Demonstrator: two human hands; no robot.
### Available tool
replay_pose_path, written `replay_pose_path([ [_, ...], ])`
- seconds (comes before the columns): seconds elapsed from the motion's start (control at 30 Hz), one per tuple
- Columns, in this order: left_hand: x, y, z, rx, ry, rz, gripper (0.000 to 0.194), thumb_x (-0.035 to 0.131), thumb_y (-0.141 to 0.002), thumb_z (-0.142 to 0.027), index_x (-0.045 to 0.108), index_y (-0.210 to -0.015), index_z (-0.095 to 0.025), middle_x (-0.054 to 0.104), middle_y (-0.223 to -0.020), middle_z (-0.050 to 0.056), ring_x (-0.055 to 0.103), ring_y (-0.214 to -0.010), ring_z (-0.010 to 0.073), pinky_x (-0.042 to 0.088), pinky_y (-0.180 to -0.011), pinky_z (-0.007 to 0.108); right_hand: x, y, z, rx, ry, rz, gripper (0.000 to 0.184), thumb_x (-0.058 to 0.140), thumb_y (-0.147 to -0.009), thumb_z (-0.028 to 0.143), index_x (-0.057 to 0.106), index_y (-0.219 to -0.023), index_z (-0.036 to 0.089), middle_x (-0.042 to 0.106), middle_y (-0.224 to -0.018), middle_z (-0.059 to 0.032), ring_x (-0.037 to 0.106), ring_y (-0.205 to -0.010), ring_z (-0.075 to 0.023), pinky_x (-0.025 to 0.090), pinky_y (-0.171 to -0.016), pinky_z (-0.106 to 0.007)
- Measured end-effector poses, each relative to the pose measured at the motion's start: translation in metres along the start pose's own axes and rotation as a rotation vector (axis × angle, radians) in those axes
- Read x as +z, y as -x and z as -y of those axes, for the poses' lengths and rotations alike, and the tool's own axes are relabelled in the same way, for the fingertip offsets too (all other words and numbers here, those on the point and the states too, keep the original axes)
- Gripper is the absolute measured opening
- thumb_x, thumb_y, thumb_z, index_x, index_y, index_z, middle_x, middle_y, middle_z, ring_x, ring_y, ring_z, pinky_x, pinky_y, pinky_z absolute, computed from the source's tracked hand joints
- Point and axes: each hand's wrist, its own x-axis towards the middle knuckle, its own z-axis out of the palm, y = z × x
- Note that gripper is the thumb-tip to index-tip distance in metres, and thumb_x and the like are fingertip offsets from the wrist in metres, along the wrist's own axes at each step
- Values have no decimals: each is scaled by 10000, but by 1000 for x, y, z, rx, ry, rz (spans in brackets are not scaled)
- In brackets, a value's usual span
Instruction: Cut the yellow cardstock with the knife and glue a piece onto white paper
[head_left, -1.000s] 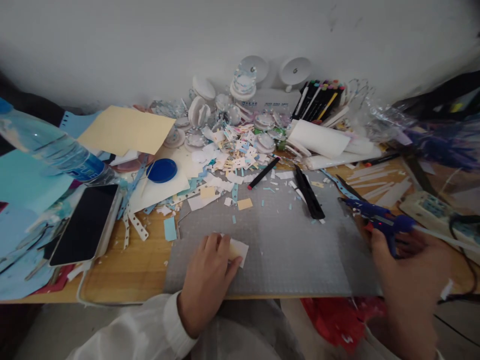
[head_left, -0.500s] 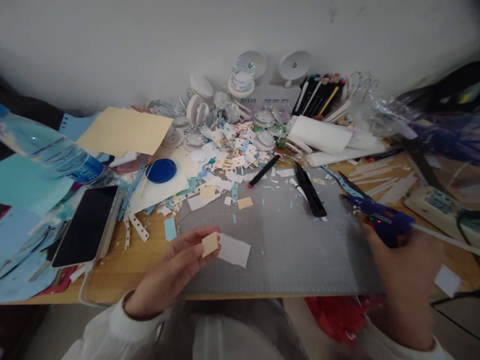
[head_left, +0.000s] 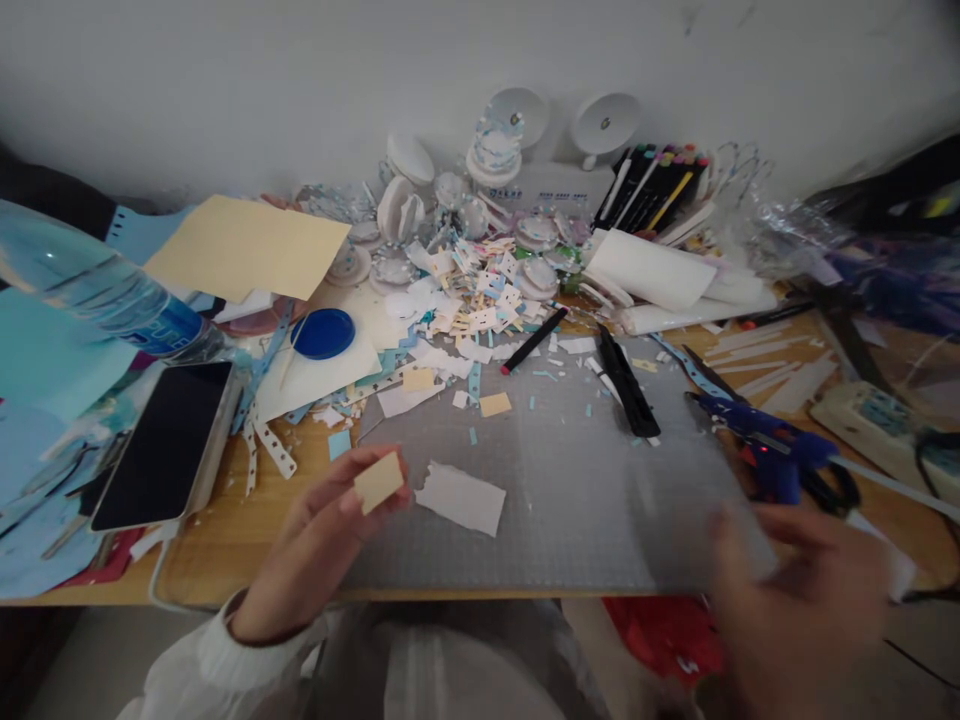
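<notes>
My left hand (head_left: 322, 540) pinches a small cream paper piece (head_left: 379, 482) between thumb and fingers, above the near left of the grey cutting mat (head_left: 570, 480). A torn white paper scrap (head_left: 463, 498) lies on the mat just right of it. At the mat's right edge, my right hand (head_left: 802, 600) is blurred by motion; thumb and fingers look apart, with nothing seen in them. Beyond it a blue glue gun (head_left: 772, 445) lies on its side, a small red light on and a glue stick sticking out of its back.
A black utility knife (head_left: 626, 385) and a black pen (head_left: 534, 342) lie on the mat. Paper scraps (head_left: 487, 300) heap at the back. A phone (head_left: 169, 440), a water bottle (head_left: 112, 290) and a blue lid (head_left: 322, 333) are leftward; a power strip (head_left: 862, 420) is at right.
My right hand has let go of the glue gun and moved towards me, leaving it on the table. My left hand has shifted left with the cream paper piece, which now shows more of its face.
</notes>
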Motion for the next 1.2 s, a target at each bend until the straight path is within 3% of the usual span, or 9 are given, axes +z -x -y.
replay_pose_path([
  [0.13, -8, 2, -7, 23, 100, -116, 385, 764, -726, -419, 713, -1061, -235, 689, -999, 53, 634, -833, 180, 554, -784, 278, 16, 27, 59, -576, -418, 585, 253, 641, -848, 299, 605, -1092, 243, 635, -1011, -83, 602, -939, -240, 511, -784, -387],
  [0.2, -9, 6, -11, 40, 111, -151, 357, 764, -729, -420, 716, -1044, -260, 690, -1023, 40, 634, -847, 178, 556, -803, 281, 29, 29, 81, -689, -443, 744, 272, 614, -876, 273, 602, -1144, 222, 635, -1084, -95, 591, -981, -243, 510, -819, -396],
  [0.27, -11, 11, -14, 47, 105, -157, 355, 752, -744, -426, 710, -1061, -271, 688, -1037, 43, 637, -856, 185, 558, -813, 297, 42, 28, 95, -703, -442, 788, 172, 561, -907, 221, 631, -1064, 207, 645, -1049, -93, 589, -946, -239, 504, -797, -401],
  [0.4, -19, 19, -13, 45, 70, -143, 376, 718, -783, -436, 691, -1115, -262, 684, -1065, 60, 646, -883, 191, 553, -839, 312, 50, 22, 105, -548, -620, 801, 138, 484, -942, 184, 619, -920, 201, 648, -938, -66, 586, -893, -197, 490, -795, -366],
  [0.6, -21, 23, -1, 65, 13, -19, 424, 709, -783, -458, 663, -1142, -238, 691, -1132, 86, 617, -1130, 275, 478, -996, 363, 37, 12, 119, 163, -1009, 1031, 180, 533, -907, 383, 590, -865, 219, 627, -759, -5, 590, -677, -123, 483, -580, -215],
  [0.7, -14, 25, -1, 35, 16, 108, 478, 725, -739, -517, 661, -1123, -239, 668, -1177, 107, 603, -1153, 324, 492, -961, 394, 33, 7, 128, 336, -1095, 1065, 222, 579, -865, 443, 590, -849, 222, 614, -724, 10, 565, -628, -108, 466, -545, -198],
  [0.93, 5, 22, -10, 162, -128, 234, 427, 734, -747, -491, 695, -1085, -233, 670, -979, 91, 638, -951, 250, 516, -831, 323, 26, 7, 134, 343, -1076, 1104, 253, 572, -867, 486, 596, -907, 238, 597, -665, 17, 544, -558, -109, 451, -493, -208],
  [1.07, 9, 19, -10, 143, -191, 224, 396, 737, -764, -452, 704, -1086, -225, 671, -961, 97, 638, -906, 234, 515, -787, 296, 25, 8, 130, 294, -1162, 1172, 310, 630, -832, 467, 602, -1052, 251, 662, -776, -10, 629, -679, -135, 513, -585, -234],
  [1.2, 9, 17, -8, 132, -229, 192, 392, 739, -759, -457, 710, -1067, -218, 676, -958, 97, 630, -903, 239, 510, -785, 307, 30, 13, 126, 279, -1114, 1212, 242, 695, -784, 380, 643, -973, 239, 679, -874, -24, 628, -724, -127, 511, -621, -235],
])
